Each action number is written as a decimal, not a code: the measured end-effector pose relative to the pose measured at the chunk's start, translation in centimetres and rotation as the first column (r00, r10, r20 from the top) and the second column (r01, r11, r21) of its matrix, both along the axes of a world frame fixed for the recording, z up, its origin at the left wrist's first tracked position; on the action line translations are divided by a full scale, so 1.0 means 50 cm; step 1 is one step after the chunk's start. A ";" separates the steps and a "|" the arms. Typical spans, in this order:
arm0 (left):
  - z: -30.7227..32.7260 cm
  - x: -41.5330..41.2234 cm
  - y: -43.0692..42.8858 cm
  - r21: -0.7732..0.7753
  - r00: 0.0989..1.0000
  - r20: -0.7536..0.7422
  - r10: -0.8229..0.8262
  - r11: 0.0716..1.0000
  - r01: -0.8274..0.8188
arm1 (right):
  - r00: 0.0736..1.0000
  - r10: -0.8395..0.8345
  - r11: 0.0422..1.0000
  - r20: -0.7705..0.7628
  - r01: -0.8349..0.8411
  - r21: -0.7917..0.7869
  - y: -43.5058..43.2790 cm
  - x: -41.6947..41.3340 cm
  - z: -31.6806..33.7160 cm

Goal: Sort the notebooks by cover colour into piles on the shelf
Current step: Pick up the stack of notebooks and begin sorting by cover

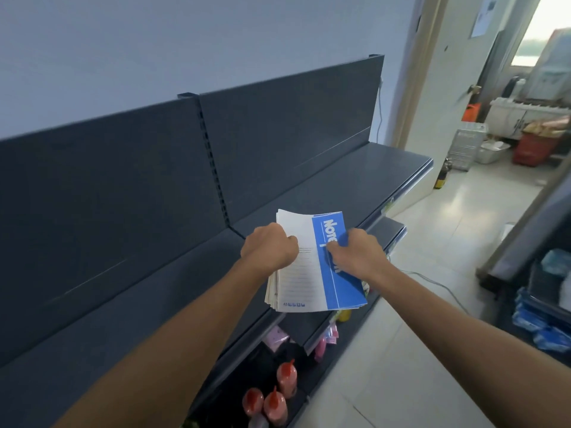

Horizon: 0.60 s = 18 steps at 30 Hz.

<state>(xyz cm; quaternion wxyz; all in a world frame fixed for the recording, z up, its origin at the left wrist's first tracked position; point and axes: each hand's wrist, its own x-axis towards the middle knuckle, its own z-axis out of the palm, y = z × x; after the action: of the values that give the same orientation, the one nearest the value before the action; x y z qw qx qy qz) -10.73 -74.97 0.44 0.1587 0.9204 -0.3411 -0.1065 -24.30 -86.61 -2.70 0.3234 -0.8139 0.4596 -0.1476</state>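
Note:
I hold a stack of several notebooks (312,270) in front of me, over the front edge of the dark grey top shelf (355,180). The top notebook has a white cover with a broad blue band and white lettering. My left hand (268,245) grips the stack's left edge, fingers curled round it. My right hand (358,251) pinches the blue band of the top notebook at its right edge. The covers lower in the stack are hidden; only their page edges show at the lower left. No notebooks lie on the shelf surface.
The top shelf runs left and right with a dark back panel (278,125) behind it. Lower shelves hold red squeeze bottles (275,393) and pink packets (276,336). A tiled floor (432,242), a dark cabinet (531,242) and a doorway with crates lie to the right.

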 end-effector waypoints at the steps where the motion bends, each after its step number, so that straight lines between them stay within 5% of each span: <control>1: 0.001 0.007 -0.023 0.002 1.000 -0.002 -0.008 1.000 0.008 | 1.000 -0.008 1.000 0.004 0.008 -0.002 -0.020 0.005 0.002; 18: -0.070 0.022 -0.372 0.030 0.995 -0.073 -0.067 0.997 0.070 | 0.997 -0.051 0.997 -0.053 0.054 0.055 -0.336 0.008 -0.063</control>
<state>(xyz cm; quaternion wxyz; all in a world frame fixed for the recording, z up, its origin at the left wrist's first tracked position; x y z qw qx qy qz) -9.63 -93.54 -3.06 0.1520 0.9062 -0.3647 -0.1503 -23.89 -103.42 -5.83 0.3300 -0.7956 0.4932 -0.1219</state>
